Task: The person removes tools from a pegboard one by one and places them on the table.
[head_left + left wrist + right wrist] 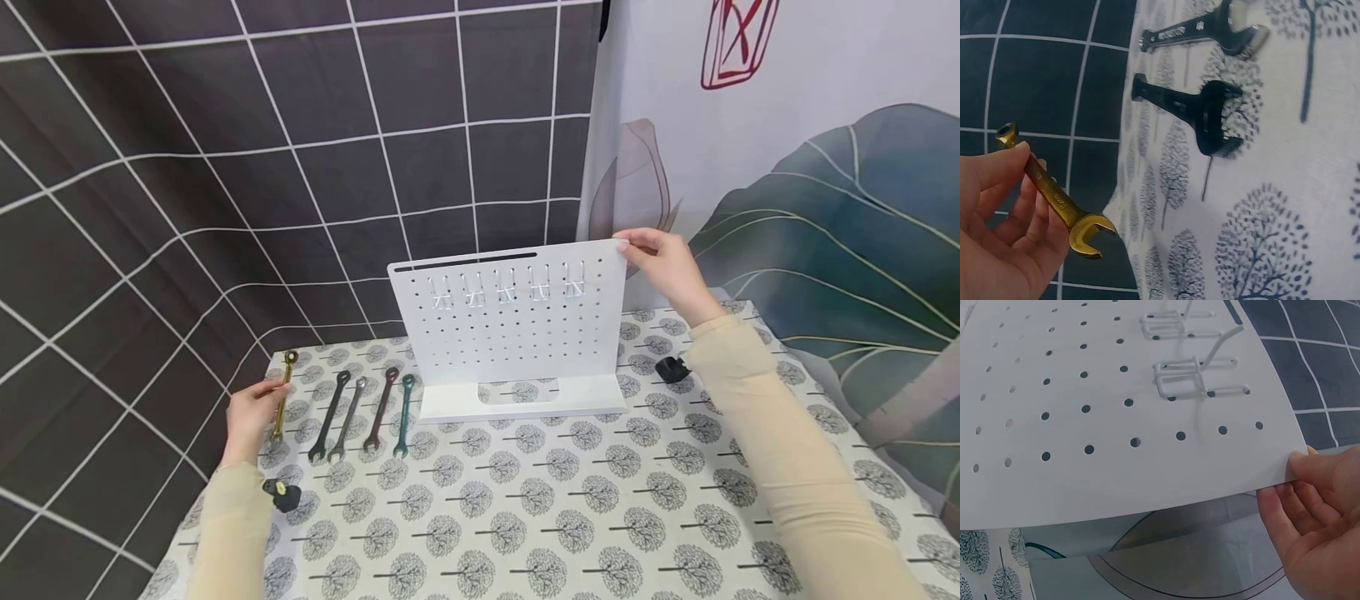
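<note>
My left hand pinches a gold combination wrench between thumb and fingers, its open jaw end pointing toward me. At the far right, my right hand grips the upper right corner of a white pegboard, thumb on the front face. The board stands upright on its base, with several white wire hooks in a row near its top. Right of the gold wrench lie a black wrench, a silver wrench, a dark red wrench and a green wrench, roughly side by side.
A tree-patterned cloth covers the table. Behind and to the left hangs a dark curtain with a white grid. On the right is a pale curtain with large painted leaves. Each wrist carries a small black device.
</note>
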Motion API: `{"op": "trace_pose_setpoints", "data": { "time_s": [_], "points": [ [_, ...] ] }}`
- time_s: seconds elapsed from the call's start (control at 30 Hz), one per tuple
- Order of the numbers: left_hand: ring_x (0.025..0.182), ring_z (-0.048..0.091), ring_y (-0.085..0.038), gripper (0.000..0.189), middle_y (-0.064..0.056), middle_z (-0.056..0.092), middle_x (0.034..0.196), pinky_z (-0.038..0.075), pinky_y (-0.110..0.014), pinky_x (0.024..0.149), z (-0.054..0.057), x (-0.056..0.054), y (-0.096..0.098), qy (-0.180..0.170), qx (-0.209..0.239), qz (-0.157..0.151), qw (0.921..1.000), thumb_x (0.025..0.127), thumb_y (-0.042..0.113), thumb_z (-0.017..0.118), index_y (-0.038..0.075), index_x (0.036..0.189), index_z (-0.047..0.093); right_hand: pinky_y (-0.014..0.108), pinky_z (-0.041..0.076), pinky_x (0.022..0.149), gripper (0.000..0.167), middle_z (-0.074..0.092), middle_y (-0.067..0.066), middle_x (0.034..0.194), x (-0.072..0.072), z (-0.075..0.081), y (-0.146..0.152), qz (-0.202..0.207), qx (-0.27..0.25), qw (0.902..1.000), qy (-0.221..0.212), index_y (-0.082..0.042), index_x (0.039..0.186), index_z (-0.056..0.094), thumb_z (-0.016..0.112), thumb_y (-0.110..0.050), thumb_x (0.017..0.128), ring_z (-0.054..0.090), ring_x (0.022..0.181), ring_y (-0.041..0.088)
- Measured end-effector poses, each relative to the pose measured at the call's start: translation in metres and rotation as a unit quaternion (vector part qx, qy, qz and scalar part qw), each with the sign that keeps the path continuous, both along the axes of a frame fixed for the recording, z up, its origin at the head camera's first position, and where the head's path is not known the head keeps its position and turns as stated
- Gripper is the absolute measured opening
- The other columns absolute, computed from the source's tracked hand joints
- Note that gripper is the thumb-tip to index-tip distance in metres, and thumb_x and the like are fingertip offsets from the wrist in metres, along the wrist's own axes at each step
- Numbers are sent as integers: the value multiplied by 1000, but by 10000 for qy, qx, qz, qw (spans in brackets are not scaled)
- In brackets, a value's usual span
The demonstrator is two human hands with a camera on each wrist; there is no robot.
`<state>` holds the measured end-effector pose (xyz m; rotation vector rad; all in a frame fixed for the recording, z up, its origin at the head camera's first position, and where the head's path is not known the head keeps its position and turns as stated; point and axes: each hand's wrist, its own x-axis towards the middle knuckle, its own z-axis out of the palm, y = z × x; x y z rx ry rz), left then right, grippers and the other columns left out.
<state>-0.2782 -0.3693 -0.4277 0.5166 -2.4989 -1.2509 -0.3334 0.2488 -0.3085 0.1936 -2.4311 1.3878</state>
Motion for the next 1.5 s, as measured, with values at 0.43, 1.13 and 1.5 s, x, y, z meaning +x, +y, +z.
{"op": "trace_pose_setpoints", "data": {
  "time_s": [0.43, 1.13, 1.5],
  "points": [
    [71, 53, -9, 36, -29, 65, 119, 44, -21, 57, -14, -4, 3, -362, -521, -217, 9977, 98, 17, 64, -8, 124, 65, 28, 49, 93, 43, 65, 16, 131, 0, 0, 2, -14, -1, 10000, 13, -5, 133, 63, 61, -35, 102, 61, 103, 6],
    [104, 60, -47, 30, -34, 60, 125, 51, -54, 84, -34, -4, 10, -548, -965, -353, 9932, 95, 12, 63, -13, 112, 67, 33, 50, 97, 43, 65, 15, 132, 0, -1, 1, 0, -29, 10000, -33, -6, 133, 63, 61, -35, 102, 62, 104, 8],
    [100, 62, -46, 28, -32, 65, 117, 51, -50, 79, -43, -8, 5, -635, -1069, -241, 9919, 91, 11, 66, -11, 108, 70, 30, 51, 95, 40, 65, 17, 131, 0, -3, 1, -1, 0, 10000, 11, -6, 133, 63, 61, -31, 102, 62, 101, 5]
  ]
}}
